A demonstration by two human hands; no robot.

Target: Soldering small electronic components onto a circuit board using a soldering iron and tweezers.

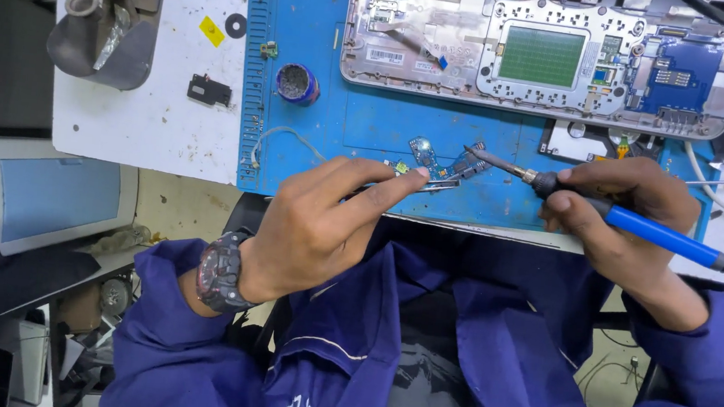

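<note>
a small yellow square sticker (211,31) lies on the white table (149,121); a white barcode label (385,56) sits inside the opened laptop (410,71).

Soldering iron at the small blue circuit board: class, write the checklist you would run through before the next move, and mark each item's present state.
1. Right hand grips the soldering iron by its blue handle: ok.
2. Iron tip at the small blue circuit board: ok.
3. Left hand steadies the board with tweezers: ok.
4. Board lies over the blue work mat: ok.
5. Tip hot: cannot tell.
6. Opened laptop chassis apart from tip: ok.
</note>
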